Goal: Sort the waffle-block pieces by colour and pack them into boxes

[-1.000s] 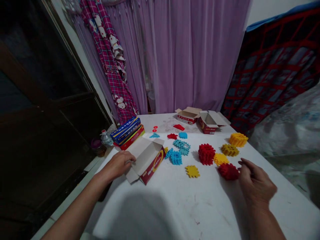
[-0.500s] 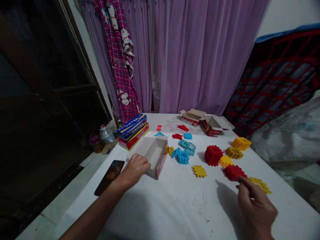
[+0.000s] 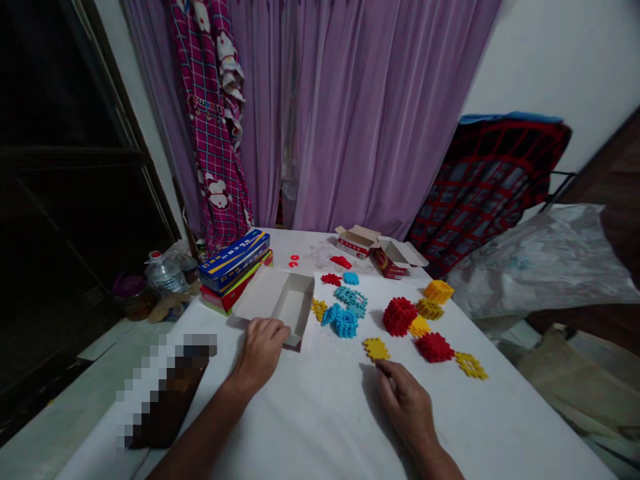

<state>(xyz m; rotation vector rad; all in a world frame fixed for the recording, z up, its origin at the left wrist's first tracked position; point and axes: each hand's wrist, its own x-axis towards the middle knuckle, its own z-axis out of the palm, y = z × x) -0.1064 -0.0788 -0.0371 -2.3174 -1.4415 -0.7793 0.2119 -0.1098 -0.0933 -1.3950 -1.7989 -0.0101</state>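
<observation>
An open cardboard box (image 3: 293,303) with a pale inside lies on the white table, its lid flap folded out to the left. My left hand (image 3: 263,347) is closed over the near end of this box. Just past my right hand (image 3: 407,403) lies a flat yellow interlocking plastic piece (image 3: 376,349). The right index fingertip is at its near edge; whether it touches cannot be made out. Thumb and index are slightly apart, with nothing visible between them. Blue pieces (image 3: 346,325) sit right of the box, and a red stack (image 3: 399,316) stands farther right.
Blue and red boxes (image 3: 235,260) are stacked at the back left. Two open boxes (image 3: 357,241) stand at the back. More red pieces (image 3: 435,347) and yellow pieces (image 3: 471,365) lie at right. A dark phone (image 3: 170,400), partly pixelated, lies at the left edge.
My right hand has moved left, from the red and yellow pieces at right to the single yellow piece. My left hand stays on the box. The camera view has shifted to the right.
</observation>
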